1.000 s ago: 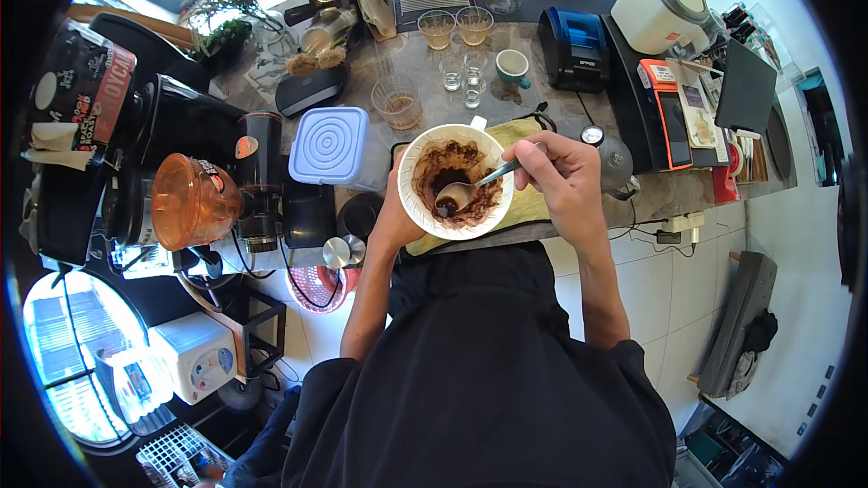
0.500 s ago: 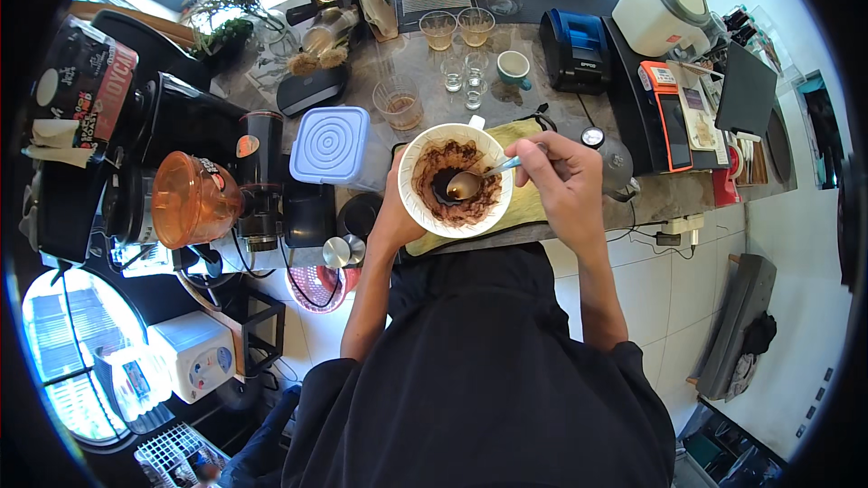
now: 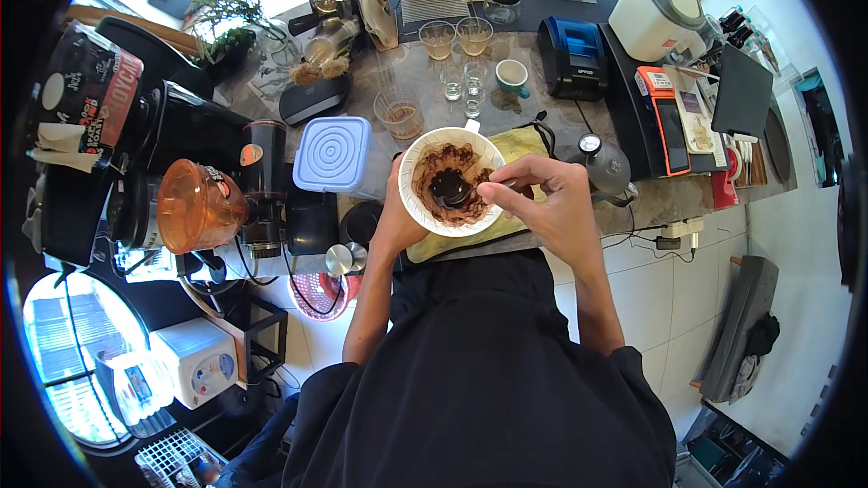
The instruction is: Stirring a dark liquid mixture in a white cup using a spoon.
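Close in front of me, my left hand (image 3: 398,215) is wrapped around the left side of a white coffee dripper (image 3: 412,204). A paper filter lines it, stained brown by wet coffee grounds (image 3: 436,166), with a dark pool at the bottom. Over its right rim, my right hand (image 3: 556,203) pinches the handle of a spoon (image 3: 457,192); the bowl dips into the grounds and much of the spoon is hidden by fingers and dark liquid. Beneath the dripper lies a yellow-green cloth (image 3: 523,143) on the counter.
A blue-lidded container (image 3: 333,154) stands left of the dripper, with a clear cup (image 3: 398,112) behind it. Small glasses (image 3: 472,90) and a teal cup (image 3: 512,78) are farther back. A gooseneck kettle (image 3: 604,167) sits right. An orange-hopper grinder (image 3: 201,205) stands far left.
My right hand has moved left and slightly down, bringing the spoon deeper into the grounds; its bowl was plainer before. My left hand still holds the dripper.
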Available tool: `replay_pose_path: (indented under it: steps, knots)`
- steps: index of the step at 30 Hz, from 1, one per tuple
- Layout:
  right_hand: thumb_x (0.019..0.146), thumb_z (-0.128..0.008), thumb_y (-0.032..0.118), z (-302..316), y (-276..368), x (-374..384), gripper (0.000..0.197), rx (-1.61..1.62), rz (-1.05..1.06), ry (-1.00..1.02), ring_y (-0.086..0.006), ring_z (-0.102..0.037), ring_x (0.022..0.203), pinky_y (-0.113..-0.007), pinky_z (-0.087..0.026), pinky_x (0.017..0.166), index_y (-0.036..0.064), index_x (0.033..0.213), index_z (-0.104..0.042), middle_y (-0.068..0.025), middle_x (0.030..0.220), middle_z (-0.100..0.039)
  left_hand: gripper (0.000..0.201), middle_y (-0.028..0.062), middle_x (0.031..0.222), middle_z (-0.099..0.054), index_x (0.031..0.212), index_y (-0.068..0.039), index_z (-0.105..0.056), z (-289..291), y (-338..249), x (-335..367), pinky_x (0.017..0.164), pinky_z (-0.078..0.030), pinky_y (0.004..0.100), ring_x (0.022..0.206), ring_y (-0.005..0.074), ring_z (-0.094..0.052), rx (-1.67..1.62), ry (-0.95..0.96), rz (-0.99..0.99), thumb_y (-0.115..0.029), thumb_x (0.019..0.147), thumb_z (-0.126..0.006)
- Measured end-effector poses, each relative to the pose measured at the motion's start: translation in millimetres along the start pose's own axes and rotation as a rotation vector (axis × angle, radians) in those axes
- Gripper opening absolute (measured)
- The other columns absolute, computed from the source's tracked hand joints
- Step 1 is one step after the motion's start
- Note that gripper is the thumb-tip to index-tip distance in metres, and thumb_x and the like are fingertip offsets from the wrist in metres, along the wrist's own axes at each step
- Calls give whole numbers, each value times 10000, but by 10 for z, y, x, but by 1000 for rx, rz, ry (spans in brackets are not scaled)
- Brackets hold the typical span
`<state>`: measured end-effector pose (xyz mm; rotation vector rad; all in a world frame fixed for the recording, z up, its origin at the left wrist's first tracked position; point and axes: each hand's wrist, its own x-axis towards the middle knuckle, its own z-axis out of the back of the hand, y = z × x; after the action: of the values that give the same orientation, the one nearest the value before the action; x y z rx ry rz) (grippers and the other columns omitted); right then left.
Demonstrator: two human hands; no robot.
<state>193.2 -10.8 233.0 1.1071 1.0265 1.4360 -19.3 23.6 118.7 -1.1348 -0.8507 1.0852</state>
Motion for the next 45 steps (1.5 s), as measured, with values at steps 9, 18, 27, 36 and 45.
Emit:
replay_pose_path:
  steps: [9,18,27,36,45]
  knots:
    - [815,-798,131,-31,-29,80,130,-62,124,-186,-77,-651,603,-219,-470,586,22,859,-743,-29,665,-701,907,127,1247,-529,1317,28,-440,-4,-28,-6,1004,-464,333,1157,217,-580,27,10,-3,-135,575,-937]
    - [866,-744,53,46,30,32,108,-70,260,-268,-70,-595,584,-191,-450,540,-35,871,-683,-77,735,-701,886,127,1259,-527,1315,18,-461,-8,-21,7,1016,-458,341,1169,225,-575,-15,-4,-43,-125,577,-931]
    - [868,-740,48,25,70,-36,99,-175,211,-208,-63,-597,587,-187,-443,537,-35,875,-686,-74,722,-698,905,126,1255,-530,1313,15,-458,-10,-20,2,1014,-461,337,1168,223,-575,-10,-7,-52,-128,560,-939]
    - [820,-794,126,29,101,-35,134,-104,190,-305,-80,-643,620,-230,-455,583,18,852,-723,-44,693,-699,905,125,1281,-511,1334,17,-460,11,61,13,1019,-459,338,1183,229,-570,33,2,-71,-107,566,-923]
    - [841,-754,116,24,-119,50,148,-143,28,-112,-76,-606,687,-240,-457,629,-4,924,-728,-63,777,-695,504,140,1156,-663,1104,-27,-673,-4,-232,20,1102,-332,452,1129,331,-580,202,-88,-344,-228,663,-814]
